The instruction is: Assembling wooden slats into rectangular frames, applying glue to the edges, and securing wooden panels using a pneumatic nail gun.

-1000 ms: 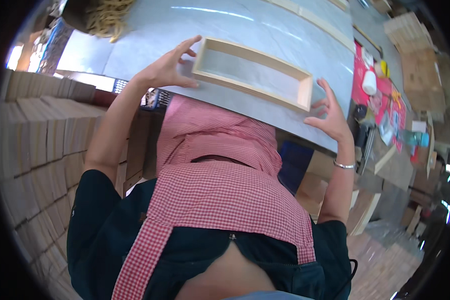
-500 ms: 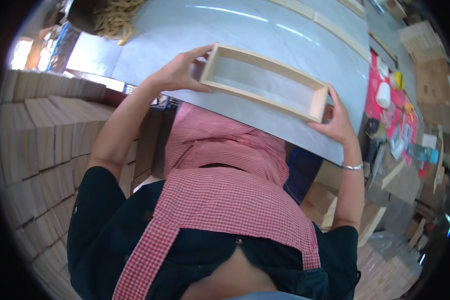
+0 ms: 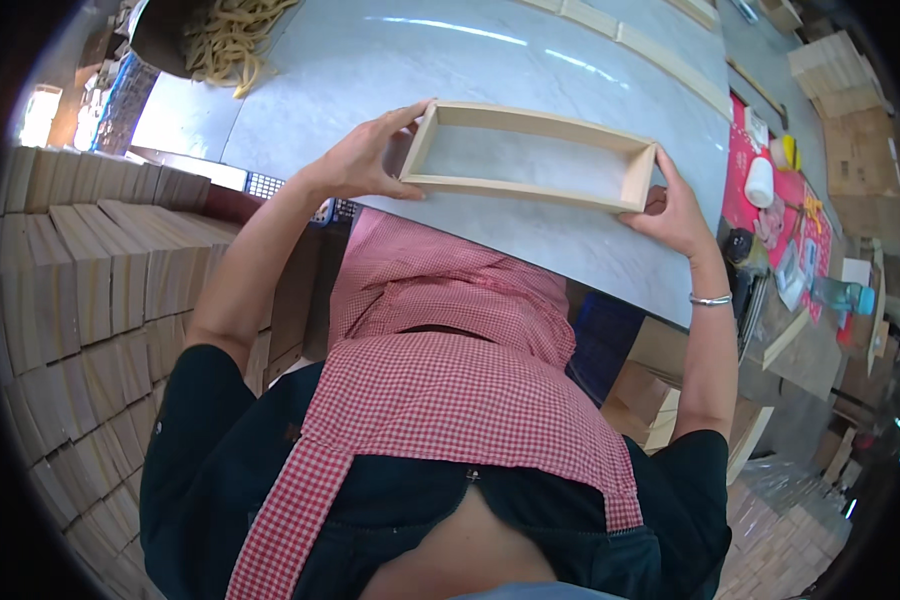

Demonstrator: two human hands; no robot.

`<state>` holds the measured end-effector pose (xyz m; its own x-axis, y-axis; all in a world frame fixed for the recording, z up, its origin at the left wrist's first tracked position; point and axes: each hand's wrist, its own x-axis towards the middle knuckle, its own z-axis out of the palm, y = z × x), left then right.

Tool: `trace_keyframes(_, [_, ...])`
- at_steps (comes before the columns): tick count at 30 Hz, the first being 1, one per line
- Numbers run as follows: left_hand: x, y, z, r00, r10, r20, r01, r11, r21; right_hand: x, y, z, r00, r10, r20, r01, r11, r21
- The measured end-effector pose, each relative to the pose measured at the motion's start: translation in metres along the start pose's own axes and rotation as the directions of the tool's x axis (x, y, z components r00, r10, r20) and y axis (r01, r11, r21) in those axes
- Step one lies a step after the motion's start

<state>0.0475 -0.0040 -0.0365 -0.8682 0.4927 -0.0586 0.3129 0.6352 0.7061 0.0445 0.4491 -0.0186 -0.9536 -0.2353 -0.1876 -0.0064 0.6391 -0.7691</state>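
A long rectangular frame of pale wood (image 3: 530, 188) is held between my two hands over the near edge of the grey-white table. The tabletop shows through its open middle. My left hand (image 3: 367, 155) grips the left short end, with fingers at the far corner and the thumb at the near corner. At the right short end my right hand (image 3: 678, 208) holds it the same way, thumb at the near corner, and a silver bangle sits on that wrist. Some fingers are partly hidden behind the ends.
The smooth table (image 3: 360, 75) carries several wooden strips (image 3: 660, 68) along its far side. Far left, a dark container (image 3: 160, 40) lies beside a heap of yellowish bands (image 3: 232, 50). A white bottle (image 3: 759, 184) stands right, on a red sheet. Wooden boards (image 3: 110, 265) are stacked at my left.
The wooden frame has turned slightly, its right end moving away from me and its left end a little nearer. Both hands have kept their hold on it.
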Motion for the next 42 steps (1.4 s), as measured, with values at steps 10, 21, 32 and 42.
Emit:
trace_keyframes(10, [0.013, -0.007, 0.001, 0.996, -0.057, -0.067, 0.039, 0.971, -0.236, -0.026, -0.019, -0.001, 0.991, 0.001, 0.132, -0.001, 1.0, -0.004])
trace_keyframes(21, [0.002, 0.0, 0.0, 0.999, -0.041, -0.025, 0.036, 0.986, -0.163, -0.021, -0.005, 0.0, 0.987, -0.09, 0.132, 0.112, 0.98, -0.165])
trace_keyframes(32, [-0.054, -0.023, -0.004, 0.787, -0.337, -0.517, 0.069, 0.881, -0.469, 0.048, 0.132, -0.148, 0.603, 0.148, -0.784, -0.685, 0.6, -0.414])
trace_keyframes(42, [-0.063, 0.047, 0.053, 0.527, -0.623, -0.578, 0.206, 0.754, -0.624, 0.025, 0.138, -0.169, 0.378, 0.265, -0.887, -0.074, 0.964, 0.256])
